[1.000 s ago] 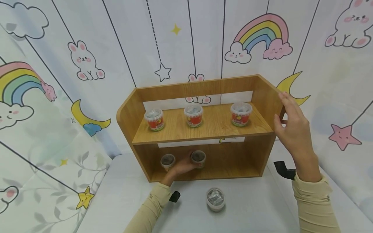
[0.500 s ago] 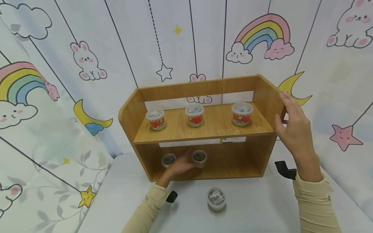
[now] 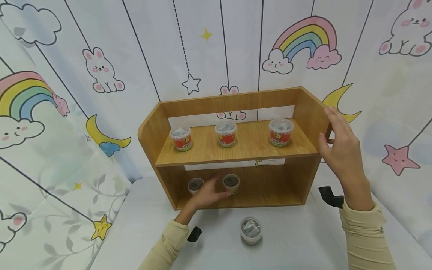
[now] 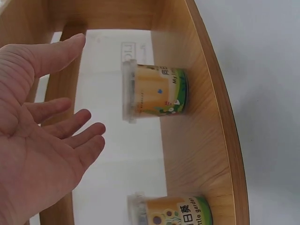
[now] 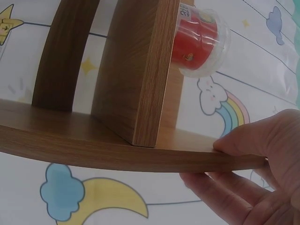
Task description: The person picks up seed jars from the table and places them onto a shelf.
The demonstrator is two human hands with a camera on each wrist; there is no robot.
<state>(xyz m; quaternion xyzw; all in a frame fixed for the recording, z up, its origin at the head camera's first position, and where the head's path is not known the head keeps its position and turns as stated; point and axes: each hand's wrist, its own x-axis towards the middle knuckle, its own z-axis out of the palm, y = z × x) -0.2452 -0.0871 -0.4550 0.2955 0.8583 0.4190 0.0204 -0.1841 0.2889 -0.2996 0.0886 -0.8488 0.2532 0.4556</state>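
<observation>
A two-tier wooden shelf (image 3: 266, 191) stands on the table. My left hand (image 3: 207, 193) is inside its lower tier, fingers apart and holding nothing in the left wrist view. Close to its thumb stands a small lidded cup (image 4: 159, 91) with an orange and green label, upright on the lower board. A second such cup (image 4: 178, 213) is on the hand's other side, partly hidden by it in the head view. My right hand (image 3: 342, 153) grips the shelf's right side panel (image 5: 126, 157), thumb on the inner face and fingers on the outer.
Three red-labelled lidded cups, a left one (image 3: 182, 139), a middle one (image 3: 226, 137) and a right one (image 3: 281, 134), sit on the upper tier. Another lidded cup (image 3: 251, 229) stands on the white table in front. A cartoon-printed curtain (image 3: 141, 45) hangs behind.
My left hand has let go of the right-hand cup on the lower tier and drawn slightly back to the left. The right hand keeps its hold on the side panel.
</observation>
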